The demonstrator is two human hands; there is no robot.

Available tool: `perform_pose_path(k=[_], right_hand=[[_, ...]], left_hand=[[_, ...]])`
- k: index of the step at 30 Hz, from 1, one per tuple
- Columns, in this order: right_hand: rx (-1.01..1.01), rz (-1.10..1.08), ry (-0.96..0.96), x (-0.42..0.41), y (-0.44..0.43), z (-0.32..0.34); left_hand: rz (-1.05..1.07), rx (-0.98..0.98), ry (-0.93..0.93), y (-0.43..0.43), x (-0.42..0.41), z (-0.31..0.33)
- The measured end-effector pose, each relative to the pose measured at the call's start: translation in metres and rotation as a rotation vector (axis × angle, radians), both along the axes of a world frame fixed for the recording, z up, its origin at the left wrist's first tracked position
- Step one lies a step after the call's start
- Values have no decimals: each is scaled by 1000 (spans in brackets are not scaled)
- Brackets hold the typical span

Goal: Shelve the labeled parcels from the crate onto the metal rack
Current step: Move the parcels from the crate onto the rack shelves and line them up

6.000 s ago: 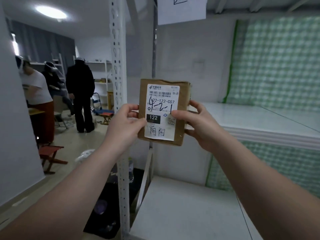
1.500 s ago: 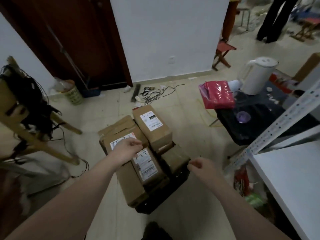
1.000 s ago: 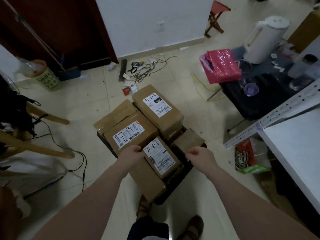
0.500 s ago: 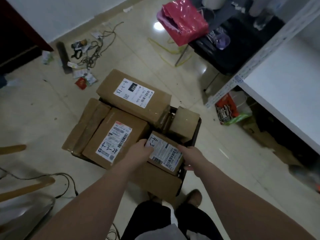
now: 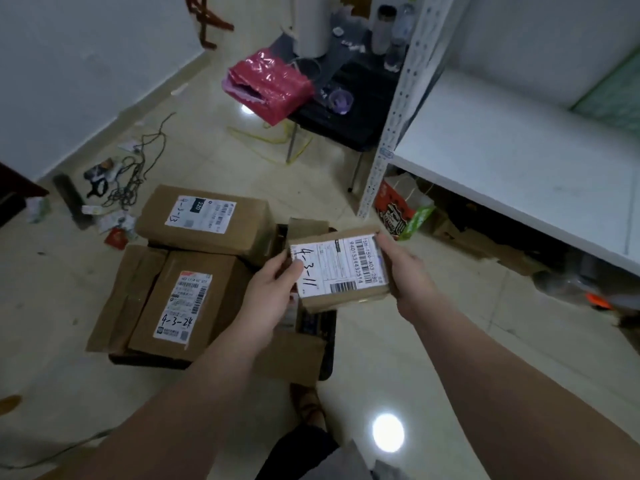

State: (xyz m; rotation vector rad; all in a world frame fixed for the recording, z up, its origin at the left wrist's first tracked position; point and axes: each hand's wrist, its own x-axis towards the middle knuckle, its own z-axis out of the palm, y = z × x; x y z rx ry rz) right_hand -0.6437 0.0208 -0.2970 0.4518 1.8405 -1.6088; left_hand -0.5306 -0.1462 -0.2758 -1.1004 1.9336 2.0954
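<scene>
A small brown parcel [image 5: 341, 271] with a white label marked 4-3-11 is lifted above the black crate [image 5: 329, 344]. My left hand [image 5: 273, 299] grips its left end and my right hand [image 5: 405, 271] grips its right end. In the crate lie more cardboard parcels: one marked 4-3-24 [image 5: 187, 303], one with a 220 label [image 5: 204, 216], and a flat one along the left side [image 5: 121, 299]. The metal rack's white shelf [image 5: 512, 161] and perforated upright [image 5: 398, 109] stand at the right.
A black low table [image 5: 349, 109] with a red bag [image 5: 270, 84], bottles and a white kettle stands beyond the crate. Cables and scraps [image 5: 121, 181] litter the tiled floor at left. A printed bag [image 5: 398, 209] and clutter sit under the rack.
The earlier parcel is gone from my hands. I turned to the crate, bent down, took hold of the small parcel with both hands and lifted it out and to the right.
</scene>
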Motion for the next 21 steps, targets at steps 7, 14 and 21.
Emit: perform_pose_path(k=[7,14,21], right_hand=[[-169,-66,118,17,124,84],[-177,-174,275,59,267,165],[-144,-296,378,86,359,224]], left_hand=[[-153,39,196,108,-3,64],[-382,186,369,217,8,117],[-579,365,454,299,9,162]])
